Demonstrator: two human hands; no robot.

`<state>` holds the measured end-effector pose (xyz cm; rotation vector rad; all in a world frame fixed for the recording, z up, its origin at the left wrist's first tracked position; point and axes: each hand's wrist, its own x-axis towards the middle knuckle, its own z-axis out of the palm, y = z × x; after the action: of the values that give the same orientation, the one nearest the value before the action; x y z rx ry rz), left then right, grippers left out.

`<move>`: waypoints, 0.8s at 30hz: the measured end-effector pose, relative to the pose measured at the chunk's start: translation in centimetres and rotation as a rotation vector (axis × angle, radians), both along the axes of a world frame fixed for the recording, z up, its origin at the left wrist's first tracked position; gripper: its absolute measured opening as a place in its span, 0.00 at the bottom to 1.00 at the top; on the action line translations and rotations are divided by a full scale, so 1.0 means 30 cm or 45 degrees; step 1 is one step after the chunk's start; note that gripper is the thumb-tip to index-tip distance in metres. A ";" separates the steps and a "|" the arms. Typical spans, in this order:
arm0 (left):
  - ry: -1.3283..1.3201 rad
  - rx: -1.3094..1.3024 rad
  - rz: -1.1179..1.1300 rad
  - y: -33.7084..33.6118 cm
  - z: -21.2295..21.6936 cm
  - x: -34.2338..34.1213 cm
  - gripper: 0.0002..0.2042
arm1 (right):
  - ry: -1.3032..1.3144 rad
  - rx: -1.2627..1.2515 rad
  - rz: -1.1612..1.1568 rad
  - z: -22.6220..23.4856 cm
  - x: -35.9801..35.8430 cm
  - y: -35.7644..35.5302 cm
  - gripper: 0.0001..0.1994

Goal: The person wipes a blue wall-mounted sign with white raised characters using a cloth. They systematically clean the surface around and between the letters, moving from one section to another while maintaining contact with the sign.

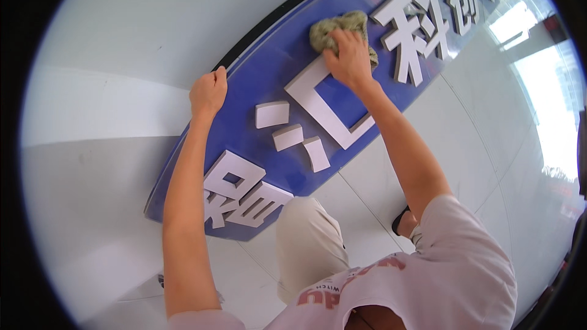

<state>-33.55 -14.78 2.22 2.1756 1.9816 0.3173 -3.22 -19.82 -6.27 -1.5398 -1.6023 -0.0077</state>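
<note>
A long blue sign board (257,73) with thick white raised characters stands leaning in front of me. My left hand (208,93) is closed on its dark upper edge, with the fingertips partly hidden. Further along, my right hand (351,61) presses a crumpled olive-green cloth (330,29) against the blue face, its fingers curled over the fabric. The cloth lies between a large bracket-shaped white character piece (313,95) and another big raised character (405,35).
Behind the board rises a pale wall (122,104). Light tiled floor (471,122) stretches below and to the right, with bright window reflections. My knee (309,226) is close to the board's lower edge, and my dark shoe (400,219) is on the floor.
</note>
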 end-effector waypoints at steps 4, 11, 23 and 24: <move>-0.906 -0.050 0.112 -0.001 -0.019 -0.115 0.25 | 0.087 -0.015 0.521 -0.014 -0.385 -0.139 0.15; -0.330 0.195 0.151 -0.230 0.057 -0.554 0.25 | 0.405 -0.036 0.534 0.053 -0.303 -0.088 0.24; -0.085 -0.042 0.310 -0.263 -0.016 -0.680 0.30 | 0.227 -0.032 1.050 0.147 -0.845 -0.211 0.31; -0.086 -0.061 0.332 -0.266 -0.014 -0.682 0.29 | 0.216 -0.054 1.000 0.174 -0.844 -0.208 0.30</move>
<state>-54.00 -22.78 1.78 1.8532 2.2121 0.3698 -28.53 -26.06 -1.05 -0.8257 -1.9666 0.5715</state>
